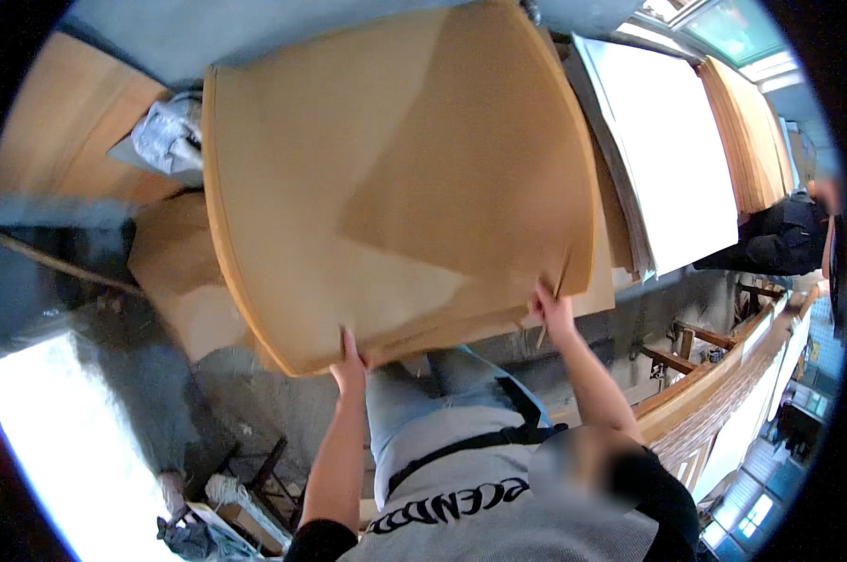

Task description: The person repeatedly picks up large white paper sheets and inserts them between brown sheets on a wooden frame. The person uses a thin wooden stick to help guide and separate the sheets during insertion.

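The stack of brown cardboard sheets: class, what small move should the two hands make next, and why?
Probably lift the stack of brown cardboard sheets slightly and level it. The left hand and right hand both grip its near edge only, so the far side is unsupported, and one thin sheet edge sticks out by the right fingers.

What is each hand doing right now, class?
Left hand: gripping the near edge of the brown cardboard sheets.
Right hand: gripping the same stack's near edge.

Grey concrete floor (255, 403) below; bright daylight patch (58, 440) at left; pale white boards (671, 159) stacked right; brown wooden railing (723, 375) curving alongside.
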